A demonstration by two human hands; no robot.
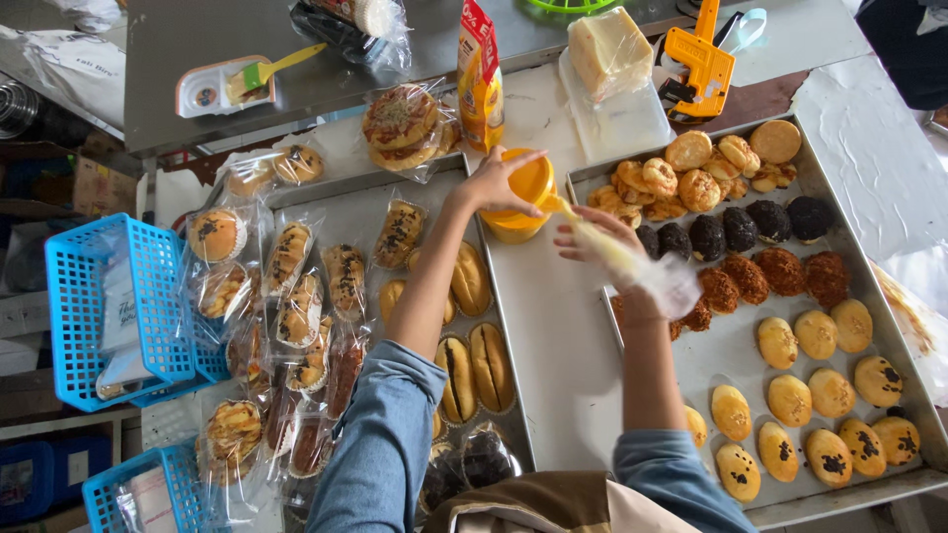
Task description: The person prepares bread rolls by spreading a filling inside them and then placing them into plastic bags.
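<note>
**Yellow tub, clear piping bag, two trays of buns**

Blue plastic baskets (118, 306) sit at the far left edge, holding flat packets with white labels. Beside them, wrapped pastries in clear film (286, 326) crowd the left tray (365, 202), with a few bare split buns (474, 360) nearer the middle. Further back on the grey tabletop (197, 89) lie a small white dish with a green-handled brush (262, 71), a bagged stack of round topped breads (400, 126) and a tall red-and-yellow pouch (480, 74) standing upright.

The left hand (491, 183) rests on the yellow tub (521, 195), fingers spread and curled over its rim, steadying it. The right hand (597, 237) has its fingers closed around the clear piping bag (632, 262), whose tip points into the tub's mouth while the loose end trails toward the wrist. To handle this well, I would judge that the tub wants a firm hold against tipping, the bag's tip kept inside the rim, and the squeeze kept even so cream does not smear the steel between the trays.

To the right, a wrapped pale block (609, 49) lies on a white board, next to an orange label gun (699, 61). The right tray (869, 286) carries unwrapped buns in rows: golden, dark, crumbed.
</note>
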